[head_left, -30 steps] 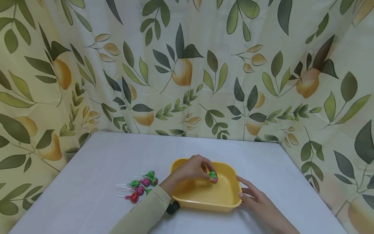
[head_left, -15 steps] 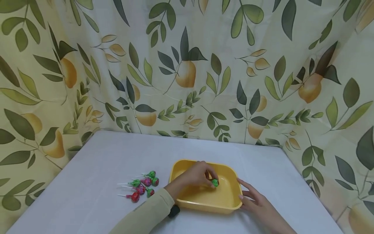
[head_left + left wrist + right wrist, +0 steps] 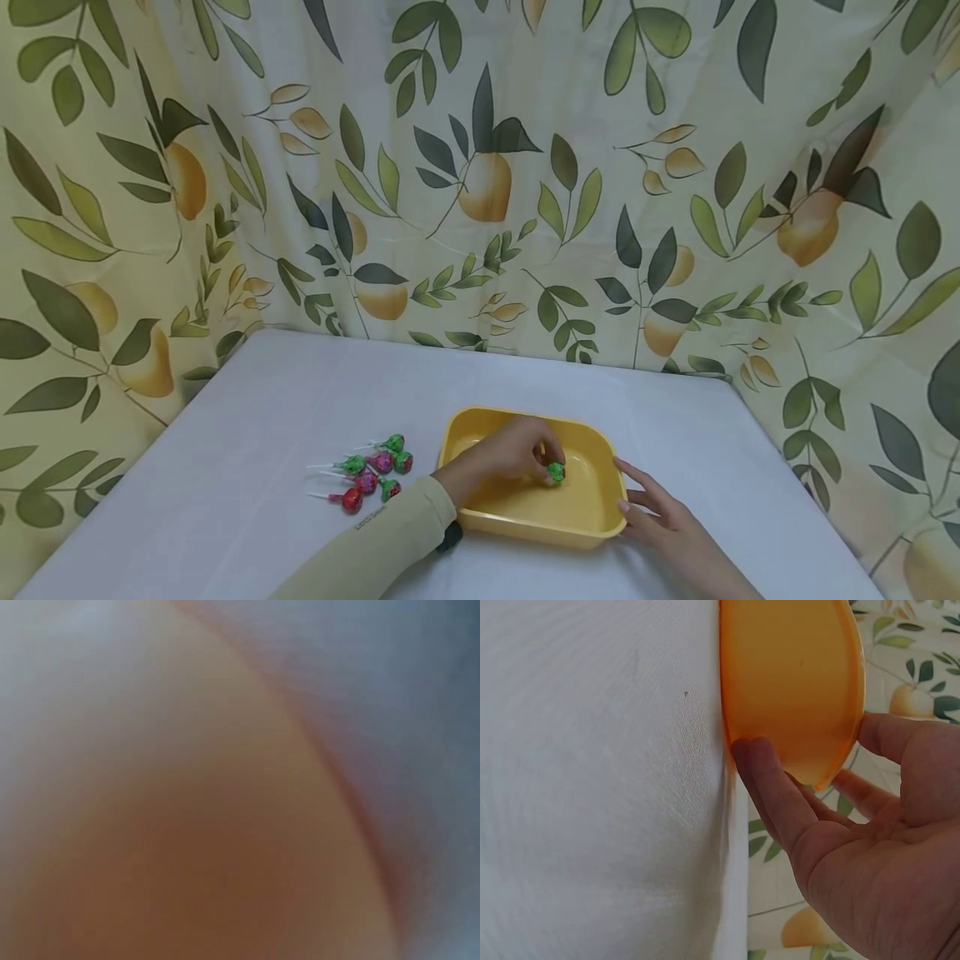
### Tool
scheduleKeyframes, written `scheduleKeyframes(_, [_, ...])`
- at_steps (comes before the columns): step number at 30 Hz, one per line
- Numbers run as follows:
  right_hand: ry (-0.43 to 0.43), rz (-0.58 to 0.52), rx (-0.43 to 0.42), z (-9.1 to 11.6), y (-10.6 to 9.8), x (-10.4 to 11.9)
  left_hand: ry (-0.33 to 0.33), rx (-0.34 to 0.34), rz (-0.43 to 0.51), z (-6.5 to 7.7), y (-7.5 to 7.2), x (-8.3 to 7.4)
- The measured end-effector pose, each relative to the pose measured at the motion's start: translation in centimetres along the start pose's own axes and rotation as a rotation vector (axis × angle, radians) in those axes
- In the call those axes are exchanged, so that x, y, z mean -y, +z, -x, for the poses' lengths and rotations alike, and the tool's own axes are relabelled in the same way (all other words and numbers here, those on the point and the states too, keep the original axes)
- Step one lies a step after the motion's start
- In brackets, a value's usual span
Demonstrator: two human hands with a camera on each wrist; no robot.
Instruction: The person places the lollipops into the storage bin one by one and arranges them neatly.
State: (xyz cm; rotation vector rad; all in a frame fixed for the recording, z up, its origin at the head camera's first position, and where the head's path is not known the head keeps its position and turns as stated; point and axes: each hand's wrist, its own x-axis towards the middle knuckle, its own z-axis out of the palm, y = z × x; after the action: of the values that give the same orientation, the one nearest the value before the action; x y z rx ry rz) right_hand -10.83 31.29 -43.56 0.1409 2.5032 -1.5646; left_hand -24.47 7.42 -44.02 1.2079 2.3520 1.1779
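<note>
My left hand (image 3: 525, 446) reaches into the yellow plastic tray (image 3: 540, 521) and pinches a green-wrapped lollipop (image 3: 556, 472) between thumb and fingertips, low over the tray floor; its stick is hidden. At the tray's right end, my right hand (image 3: 660, 517) holds the outside. The right wrist view shows the right hand (image 3: 870, 840) with fingertips against the tray's orange-looking wall (image 3: 795, 675) near the cloth and another digit at the rim. Left of the tray lie several wrapped lollipops, among them a red one (image 3: 351, 500) and a green one (image 3: 390, 489).
A white cloth (image 3: 315, 375) covers the table, with its far edge against a curtain (image 3: 525, 250) printed with leaves and fruit. A dark object (image 3: 451, 537) shows beneath my left cuff. The left wrist view is a blurred close-up of a yellowish curved surface (image 3: 187, 787).
My left hand has lowered the lollipop slightly into the tray, its green side now showing more. The right hand stays at the tray's end. The whole head view has shifted a little.
</note>
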Motion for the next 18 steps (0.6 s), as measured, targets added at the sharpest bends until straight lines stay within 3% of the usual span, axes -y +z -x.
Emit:
scheduleKeyframes(5, [-0.006, 0.003, 0.001, 0.05, -0.02, -0.02, -0.005, -0.003, -0.062, -0.02, 0.06, -0.06])
scheduleKeyframes(18, [0.041, 0.044, -0.015, -0.04, 0.10, 0.35, -0.017, -0.017, -0.051, 0.06, 0.03, -0.27])
